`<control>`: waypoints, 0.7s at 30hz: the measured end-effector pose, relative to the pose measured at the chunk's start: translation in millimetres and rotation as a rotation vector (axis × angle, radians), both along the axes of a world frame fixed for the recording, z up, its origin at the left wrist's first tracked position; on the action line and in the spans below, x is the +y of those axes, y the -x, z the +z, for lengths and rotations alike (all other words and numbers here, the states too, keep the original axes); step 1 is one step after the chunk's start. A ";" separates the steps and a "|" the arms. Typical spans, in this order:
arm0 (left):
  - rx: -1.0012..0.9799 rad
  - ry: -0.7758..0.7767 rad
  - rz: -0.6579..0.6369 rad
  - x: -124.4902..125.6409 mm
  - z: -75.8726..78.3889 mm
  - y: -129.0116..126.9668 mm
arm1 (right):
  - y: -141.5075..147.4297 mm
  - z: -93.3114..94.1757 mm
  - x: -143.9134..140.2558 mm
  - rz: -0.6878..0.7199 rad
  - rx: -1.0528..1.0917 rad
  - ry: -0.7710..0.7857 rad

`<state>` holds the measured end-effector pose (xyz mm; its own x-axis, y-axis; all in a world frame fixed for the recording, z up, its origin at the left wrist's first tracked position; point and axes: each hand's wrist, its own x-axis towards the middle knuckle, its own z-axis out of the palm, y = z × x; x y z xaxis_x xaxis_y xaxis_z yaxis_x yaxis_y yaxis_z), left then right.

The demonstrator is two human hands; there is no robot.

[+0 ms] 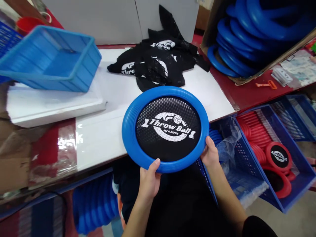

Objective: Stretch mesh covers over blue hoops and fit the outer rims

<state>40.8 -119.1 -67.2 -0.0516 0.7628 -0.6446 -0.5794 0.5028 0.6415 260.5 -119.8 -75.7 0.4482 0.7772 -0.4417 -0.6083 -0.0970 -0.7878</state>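
Here, a blue disc (168,123) is gripped at 2 points

The near edge is pinched by the left hand (150,179), the right edge by the right hand (210,154); the disc is held above the table's front edge. Blue rings (244,39) are piled in a cardboard box (209,28). Red discs (278,156) are packed in a blue crate (295,191); blue rings and clear film (225,148) are contained in the neighbouring crate (235,182).

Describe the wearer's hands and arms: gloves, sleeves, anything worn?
Left hand and right hand are bare: no gloves, rings or watches visible. Forearms are uncovered, no cables or markings seen. A black sleeve shows on the right; none in frame on the left.
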 end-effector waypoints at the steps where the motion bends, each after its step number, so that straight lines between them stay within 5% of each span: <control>1: 0.006 0.005 -0.016 0.7 1.4 2.4 | 2.4 1.9 0.9 -0.001 -0.014 -0.014; 9: 0.034 0.021 0.019 6.7 9.4 7.7 | 3.8 13.8 -1.1 0.147 -0.079 -0.053; 21: 0.098 -0.011 0.050 7.8 -5.2 10.4 | -3.9 18.4 -1.7 0.210 -0.026 0.010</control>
